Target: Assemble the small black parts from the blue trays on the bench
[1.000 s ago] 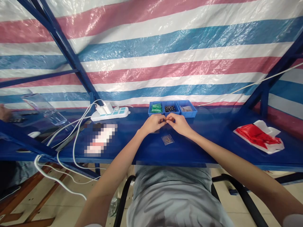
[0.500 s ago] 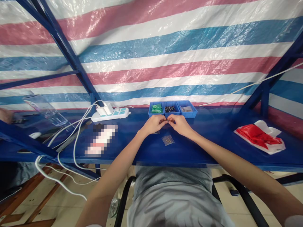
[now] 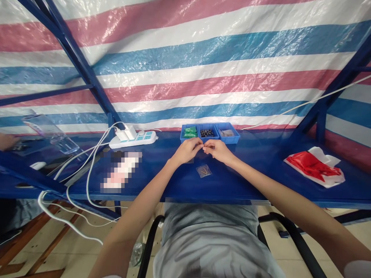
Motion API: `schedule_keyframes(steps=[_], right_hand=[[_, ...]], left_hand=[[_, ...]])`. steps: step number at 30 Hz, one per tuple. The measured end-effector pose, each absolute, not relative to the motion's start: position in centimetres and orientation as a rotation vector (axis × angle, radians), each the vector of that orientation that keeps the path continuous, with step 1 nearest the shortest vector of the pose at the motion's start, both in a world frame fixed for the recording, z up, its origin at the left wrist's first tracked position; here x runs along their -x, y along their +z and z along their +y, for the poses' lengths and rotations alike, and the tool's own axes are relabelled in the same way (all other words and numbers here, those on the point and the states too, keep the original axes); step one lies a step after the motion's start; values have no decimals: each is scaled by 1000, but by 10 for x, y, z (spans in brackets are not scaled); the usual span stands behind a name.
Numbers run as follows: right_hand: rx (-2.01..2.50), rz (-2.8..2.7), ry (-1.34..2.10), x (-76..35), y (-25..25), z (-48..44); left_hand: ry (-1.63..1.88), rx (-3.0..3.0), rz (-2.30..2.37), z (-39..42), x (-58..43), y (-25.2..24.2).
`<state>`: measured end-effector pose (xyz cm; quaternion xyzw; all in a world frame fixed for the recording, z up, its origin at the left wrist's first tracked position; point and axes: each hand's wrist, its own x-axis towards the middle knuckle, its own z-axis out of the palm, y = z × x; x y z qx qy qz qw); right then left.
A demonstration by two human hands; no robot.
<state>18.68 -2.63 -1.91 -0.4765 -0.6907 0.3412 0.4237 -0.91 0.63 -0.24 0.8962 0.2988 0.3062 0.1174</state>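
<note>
My left hand [image 3: 187, 150] and my right hand [image 3: 218, 150] meet fingertip to fingertip above the blue table. Both are closed in a pinch; whatever lies between the fingers is too small to make out. Just beyond them stand three joined blue bins: one with green packets [image 3: 190, 132], one with small dark parts [image 3: 206, 133], one with a clear bag [image 3: 227, 133]. Nearer to me a small clear plastic bag [image 3: 204, 171] with thin brass-coloured pieces lies flat. Part of another clear bag [image 3: 189, 160] shows under my left hand.
To the left are a white power strip [image 3: 135, 139] with plugs and cables, a blurred-out patch [image 3: 123, 172] and a tilted plastic bottle [image 3: 52, 131]. Another person's hand [image 3: 7, 141] shows at the far left. A red and white plastic bag [image 3: 314, 166] lies at right.
The fingertips of both hands have shifted slightly against each other. A small dark piece seen between them earlier no longer shows. The whole view has moved a little.
</note>
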Motion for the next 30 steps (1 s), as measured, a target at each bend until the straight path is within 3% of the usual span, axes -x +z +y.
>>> schedule_keyframes(steps=[7,16,30], right_hand=[[1206,-1652,920,-187,-20,-27],[1245,-1952,440,-189,-12,-28],[1209,-2132,177,-194,-6,-31]], left_hand=[[823,-2703,914,2,10,0],[807,-2812,907,3,9,-1],[833,-2476,862,5,3,-5]])
